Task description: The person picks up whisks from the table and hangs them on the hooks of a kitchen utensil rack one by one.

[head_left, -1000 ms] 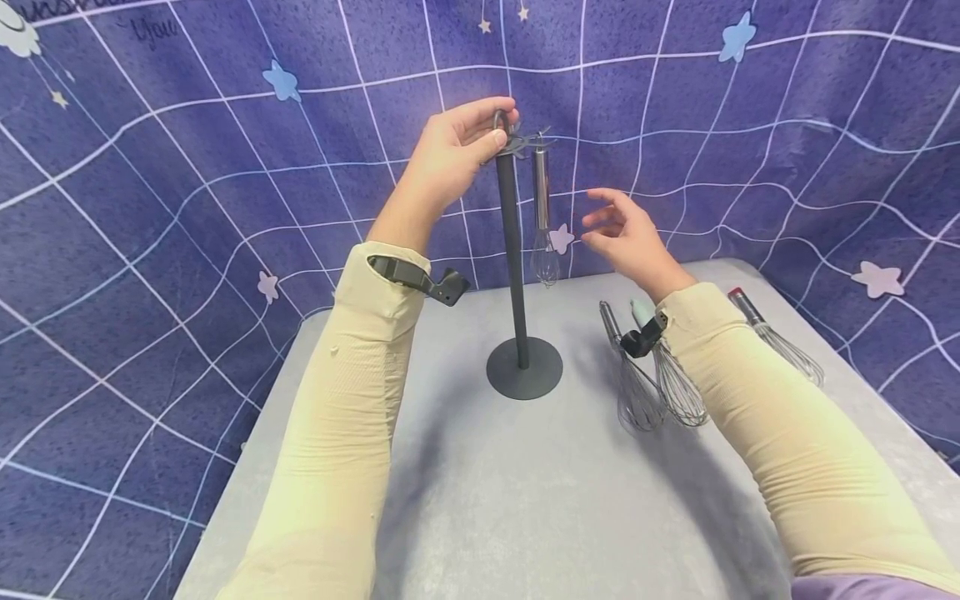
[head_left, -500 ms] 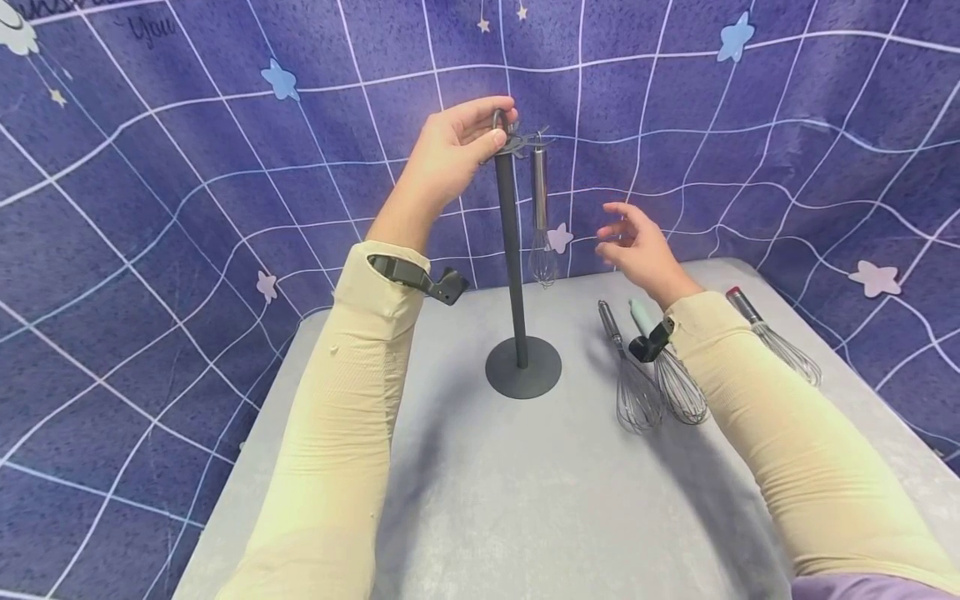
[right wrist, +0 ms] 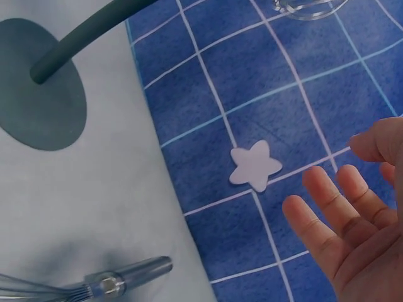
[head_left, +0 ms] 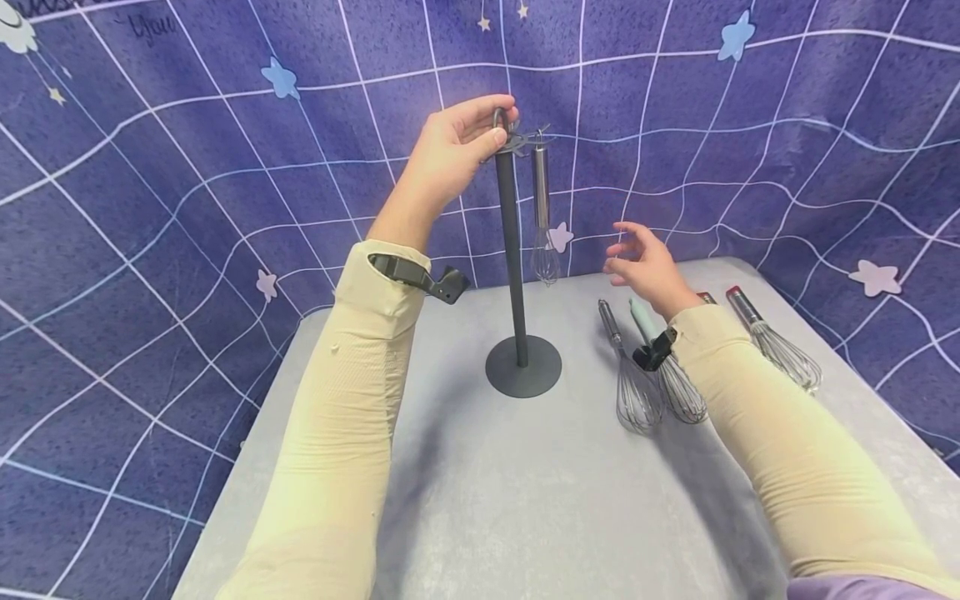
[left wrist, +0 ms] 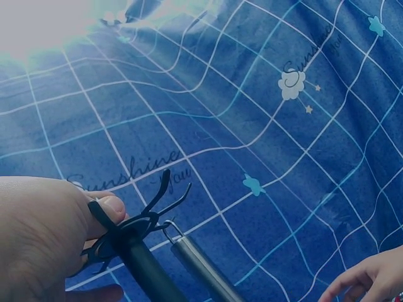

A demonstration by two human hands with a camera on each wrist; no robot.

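Lower and farther from the steel whisk [head_left: 541, 190] than a second ago, your right hand [head_left: 647, 268] holds nothing, its fingers relaxed and slightly bent; the whisk hangs from the top of the dark stand [head_left: 512, 250], which your left hand [head_left: 459, 146] pinches there. To your right, a silver-handled whisk [head_left: 617, 340] and a green-handled whisk [head_left: 678, 385] lie on the grey table [head_left: 570, 500].
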